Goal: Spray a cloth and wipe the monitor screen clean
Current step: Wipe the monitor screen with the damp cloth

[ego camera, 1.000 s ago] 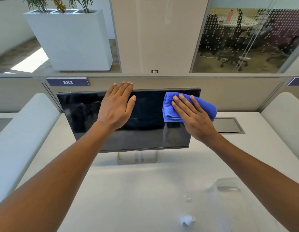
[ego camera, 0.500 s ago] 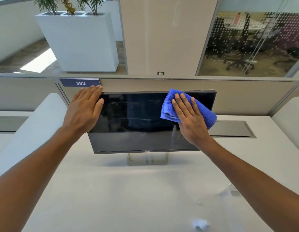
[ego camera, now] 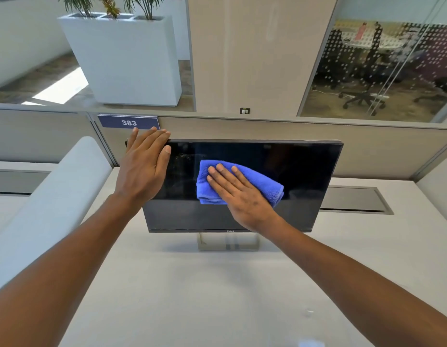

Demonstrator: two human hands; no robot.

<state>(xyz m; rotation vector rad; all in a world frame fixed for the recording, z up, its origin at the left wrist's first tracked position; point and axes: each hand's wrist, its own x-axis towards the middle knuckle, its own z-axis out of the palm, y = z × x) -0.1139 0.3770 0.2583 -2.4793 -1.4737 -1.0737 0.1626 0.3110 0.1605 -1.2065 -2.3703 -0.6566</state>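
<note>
Right now my right hand (ego camera: 242, 196) presses the folded blue cloth (ego camera: 265, 182) flat mid-screen; unwiped Dell monitor (ego camera: 305, 171) stretches rightward, my flat left hand (ego camera: 142, 166) bracing its top-left corner

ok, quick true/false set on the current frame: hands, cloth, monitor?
1. The folded blue microfibre cloth is pressed flat on the black flat-panel monitor. True.
2. The left hand holds the cloth. False: the right hand presses it; the left braces the monitor's upper left corner.
3. The monitor is switched on. False: the screen is dark.
4. The sign above the left hand reads 383. True.
</note>
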